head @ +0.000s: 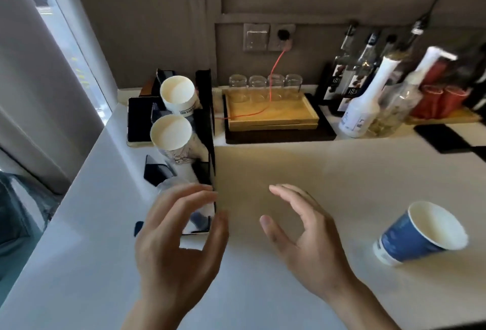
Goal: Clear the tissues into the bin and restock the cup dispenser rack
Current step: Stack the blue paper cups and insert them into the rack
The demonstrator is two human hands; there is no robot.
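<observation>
Hovering over the counter [263, 290], both hands hold nothing, fingers loosely spread.

Left hand [178, 240] is beside the black cup rack [206, 124], which holds two paper cup stacks [172, 129]; right hand [307, 237] is apart from a blue cup [418, 235] lying tilted on the counter.

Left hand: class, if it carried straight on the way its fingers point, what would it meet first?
Probably the clear plastic cups in the black rack's nearest slot, just beyond the left hand; depth is uncertain.
</observation>
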